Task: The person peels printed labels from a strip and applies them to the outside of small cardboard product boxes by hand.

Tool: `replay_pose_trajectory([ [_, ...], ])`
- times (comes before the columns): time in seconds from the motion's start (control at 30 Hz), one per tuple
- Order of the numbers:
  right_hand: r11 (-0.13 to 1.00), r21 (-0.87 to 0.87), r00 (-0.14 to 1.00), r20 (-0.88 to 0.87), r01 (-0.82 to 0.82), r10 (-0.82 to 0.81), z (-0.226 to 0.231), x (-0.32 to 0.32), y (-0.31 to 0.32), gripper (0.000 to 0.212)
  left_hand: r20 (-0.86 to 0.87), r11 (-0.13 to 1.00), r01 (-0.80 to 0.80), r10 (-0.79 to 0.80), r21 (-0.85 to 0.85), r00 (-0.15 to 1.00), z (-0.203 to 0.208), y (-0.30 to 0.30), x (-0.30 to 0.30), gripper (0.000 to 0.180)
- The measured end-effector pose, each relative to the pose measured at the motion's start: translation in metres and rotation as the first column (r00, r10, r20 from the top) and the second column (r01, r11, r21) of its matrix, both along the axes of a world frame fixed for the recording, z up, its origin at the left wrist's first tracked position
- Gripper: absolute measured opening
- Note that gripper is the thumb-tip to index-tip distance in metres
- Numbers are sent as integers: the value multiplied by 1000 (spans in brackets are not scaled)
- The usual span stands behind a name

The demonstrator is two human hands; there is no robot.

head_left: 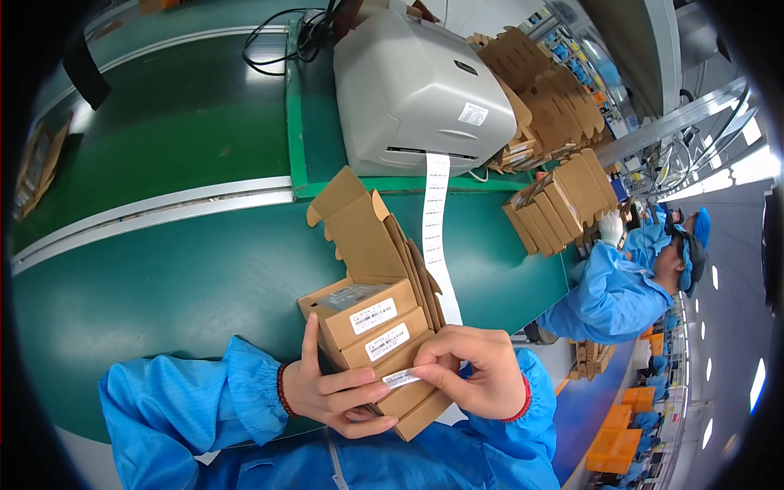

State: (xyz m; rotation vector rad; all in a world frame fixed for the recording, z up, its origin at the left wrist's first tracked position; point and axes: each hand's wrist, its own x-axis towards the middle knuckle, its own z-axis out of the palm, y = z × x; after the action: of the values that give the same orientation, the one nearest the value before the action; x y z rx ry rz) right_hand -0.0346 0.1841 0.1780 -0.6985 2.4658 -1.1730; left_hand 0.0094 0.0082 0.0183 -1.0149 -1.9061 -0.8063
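Several small brown cardboard boxes stand together at the table's near edge, the ones farther from me with white barcode labels on their sides. My left hand (339,390) is closed round the left side of the nearer boxes (420,415), thumb up along the row. In the pinched fingers of my right hand (480,371) is the right end of a small white label (399,378), which lies against a box side. Whether it is fully stuck down I cannot tell. Behind the labelled boxes (367,336), open cardboard lids (357,233) stand up.
A grey label printer (420,90) stands ahead, its white label strip (435,212) hanging down across the green table (188,278). A green conveyor (188,122) with metal rails lies far left. More boxes (547,212) stand to the right, beside a co-worker in blue (608,294).
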Motion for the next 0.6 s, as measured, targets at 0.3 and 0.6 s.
replay_pose_trajectory([
  [0.3, 996, 83, 972, -233, -20, 39, -2, 3, -7, 8, -21, 999, -28, 28, 19, 999, 0, 4, -3, 30],
  [0.6, 990, -26, 981, -142, -139, 134, -9, -9, 2, 11, -52, 1000, -30, 30, 4, 998, 6, 4, -6, 21],
])
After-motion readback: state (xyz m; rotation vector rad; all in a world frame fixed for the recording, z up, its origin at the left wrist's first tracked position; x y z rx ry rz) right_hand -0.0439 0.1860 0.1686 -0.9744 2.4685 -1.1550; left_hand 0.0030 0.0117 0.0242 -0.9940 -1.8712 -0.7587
